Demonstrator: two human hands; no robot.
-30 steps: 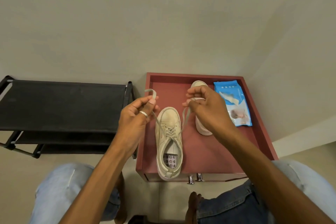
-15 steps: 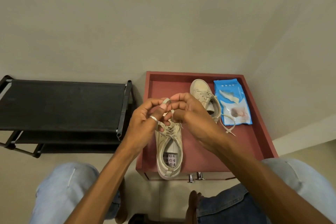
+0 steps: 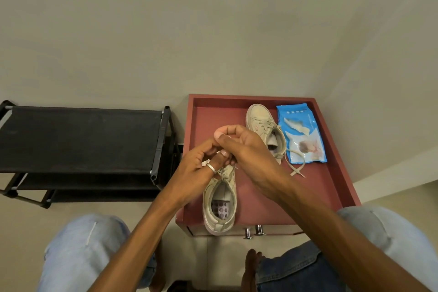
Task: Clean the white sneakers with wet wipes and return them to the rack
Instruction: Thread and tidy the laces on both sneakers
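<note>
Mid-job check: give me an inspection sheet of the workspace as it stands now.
Surface: red table top, raised rim.
Job's things: near sneaker, heel over front edge; far sneaker at back, lace loose; wet wipes pack beside it; black rack left of table.
Clutter: nothing seen.
Grips: left hand and right hand both pinch near sneaker's laces.
Cables: nothing seen.
Surroundings: plain wall, pale floor, person's knees.
</note>
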